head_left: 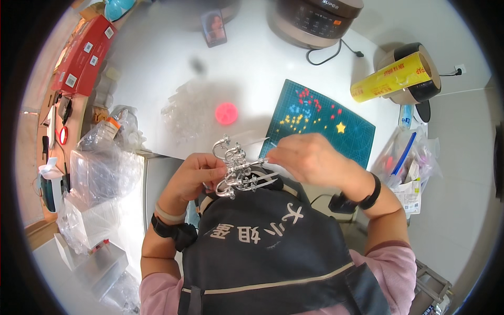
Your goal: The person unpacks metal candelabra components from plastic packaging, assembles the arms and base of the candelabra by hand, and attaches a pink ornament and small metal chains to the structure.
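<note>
Close under the camera sits my dark apron (262, 252), with pink sleeves on either side. Just above the apron's top edge, my left hand (195, 176) is curled shut around the left side of a silvery metal hair-clip ornament (236, 168), fingers pinching its looped wire part. My right hand (310, 157) is closed too, fingertips pinched on a thin clear strip or pin at the ornament's upper right; exactly what it grips is too small to tell. The ornament hangs in the air between both hands, over the table's near edge, prongs pointing right. Both wrists wear black bands.

Landmark: green cutting mat (320, 123), lying on the white table (252, 68) directly beyond my right hand.
- On the mat: small red, blue and yellow pieces, one yellow star.
- Left of the mat: round red lid (226, 113), then a heap of clear plastic bags (184, 113).
- Beyond the mat: dark rice cooker (315, 18), with a phone (213, 27) to its left.
- Right of the mat: yellow roll of film (391, 77) on a holder.
- Far left of the mat: red boxes (84, 55), more clear bags below them.
</note>
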{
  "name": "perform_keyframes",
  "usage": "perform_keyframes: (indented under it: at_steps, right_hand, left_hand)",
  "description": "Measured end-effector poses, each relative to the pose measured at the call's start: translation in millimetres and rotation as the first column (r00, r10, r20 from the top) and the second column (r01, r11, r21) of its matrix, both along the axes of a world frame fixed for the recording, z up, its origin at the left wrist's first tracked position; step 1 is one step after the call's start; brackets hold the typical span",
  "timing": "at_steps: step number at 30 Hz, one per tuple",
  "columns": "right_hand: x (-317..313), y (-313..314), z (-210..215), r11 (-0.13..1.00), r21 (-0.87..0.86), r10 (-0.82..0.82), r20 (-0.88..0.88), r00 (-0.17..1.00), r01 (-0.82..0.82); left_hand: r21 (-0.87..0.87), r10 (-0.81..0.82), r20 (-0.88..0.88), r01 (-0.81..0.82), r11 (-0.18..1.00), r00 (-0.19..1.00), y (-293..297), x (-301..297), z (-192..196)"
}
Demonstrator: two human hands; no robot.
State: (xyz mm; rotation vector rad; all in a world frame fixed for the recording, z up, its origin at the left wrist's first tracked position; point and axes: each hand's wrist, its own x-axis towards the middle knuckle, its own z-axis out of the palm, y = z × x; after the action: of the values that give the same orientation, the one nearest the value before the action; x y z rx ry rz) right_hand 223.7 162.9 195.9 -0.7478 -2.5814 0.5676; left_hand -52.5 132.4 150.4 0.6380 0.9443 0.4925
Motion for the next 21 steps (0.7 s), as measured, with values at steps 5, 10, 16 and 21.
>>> perform_keyframes:
  at_steps: [5, 10, 16, 21]
  right_hand:
    - [1, 1, -7, 0.999, 0.046, 0.024, -0.06, 0.998, -0.021]
    - [0, 0, -6, 0.999, 0.032, 0.008, -0.046, 0.999, -0.007]
    - [0, -2, -6, 1.0, 0.009, 0.024, -0.045, 0.999, -0.023]
    - [4, 2, 5, 0.998, -0.05, -0.041, 0.025, 0.999, 0.042]
  left_hand:
    - [0.004, -0.003, 0.005, 0.003, 1.0, 1.0, 2, 1, 3]
    - [0.022, -0.019, 0.003, 0.019, 1.0, 1.0, 3, 2, 5]
    - [0.035, -0.018, 0.031, 0.017, 0.999, 0.999, 2, 4, 3]
    - [0.044, -0.003, -0.015, 0.004, 0.999, 1.0, 1, 5, 0]
